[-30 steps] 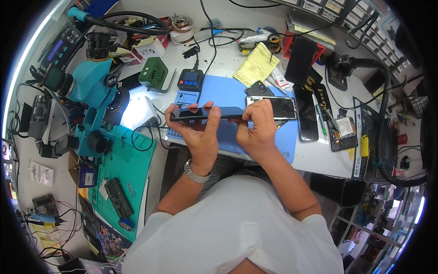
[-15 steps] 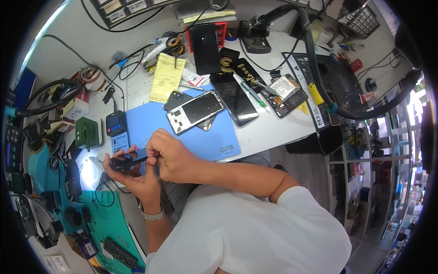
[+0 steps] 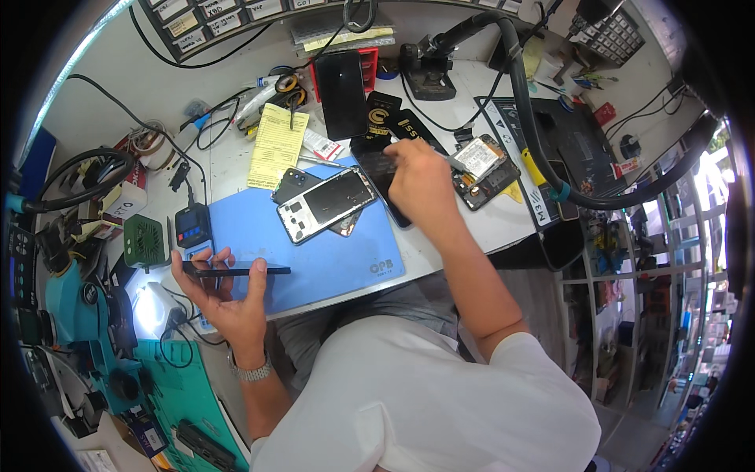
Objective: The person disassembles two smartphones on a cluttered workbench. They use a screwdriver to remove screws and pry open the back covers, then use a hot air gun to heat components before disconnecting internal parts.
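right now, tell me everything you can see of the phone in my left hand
The phone looks thin, dark and flat, seen almost edge-on, so its faces barely show. The left hand holds it crosswise between thumb and fingers; its right end shows against the blue mat. Nothing else visibly touches it.

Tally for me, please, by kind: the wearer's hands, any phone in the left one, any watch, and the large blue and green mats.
Left hand and right hand: 2
Phone: 1
Watch: 1
Blue mat: 1
Green mat: 1
Total: 6
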The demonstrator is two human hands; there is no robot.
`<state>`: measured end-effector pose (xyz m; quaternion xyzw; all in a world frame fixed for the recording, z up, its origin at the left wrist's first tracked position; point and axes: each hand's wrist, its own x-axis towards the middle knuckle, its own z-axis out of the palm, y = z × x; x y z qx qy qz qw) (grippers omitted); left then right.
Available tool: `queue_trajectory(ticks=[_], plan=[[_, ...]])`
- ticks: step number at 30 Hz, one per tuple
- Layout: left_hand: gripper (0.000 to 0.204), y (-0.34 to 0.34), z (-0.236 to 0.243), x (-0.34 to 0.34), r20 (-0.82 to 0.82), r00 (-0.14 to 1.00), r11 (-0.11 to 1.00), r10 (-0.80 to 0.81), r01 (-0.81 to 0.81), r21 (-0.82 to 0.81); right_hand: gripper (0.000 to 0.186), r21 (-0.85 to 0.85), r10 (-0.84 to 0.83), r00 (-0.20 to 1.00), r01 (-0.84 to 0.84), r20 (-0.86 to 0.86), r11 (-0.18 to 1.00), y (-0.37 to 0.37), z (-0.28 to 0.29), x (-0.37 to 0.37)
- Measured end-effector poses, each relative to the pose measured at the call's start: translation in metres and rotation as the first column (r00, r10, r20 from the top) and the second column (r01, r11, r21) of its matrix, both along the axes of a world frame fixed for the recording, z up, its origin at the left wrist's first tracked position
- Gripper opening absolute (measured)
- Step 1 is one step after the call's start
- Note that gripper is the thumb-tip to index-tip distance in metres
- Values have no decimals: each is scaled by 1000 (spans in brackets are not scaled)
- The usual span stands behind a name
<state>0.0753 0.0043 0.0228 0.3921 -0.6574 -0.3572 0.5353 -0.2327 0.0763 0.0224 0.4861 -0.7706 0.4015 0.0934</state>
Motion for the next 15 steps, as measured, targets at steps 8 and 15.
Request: queue_trajectory(ticks=[8,15], plan=[[110,-2,-2,-8,-20,1000,1000,7,-7,-3,20,577,55,998,-29,-27,816,-36,15,-78],[109,-2,0,-8,5,1000,1000,21,-21,2,16,660,115,981,16,-155,751,-63,9,-79]])
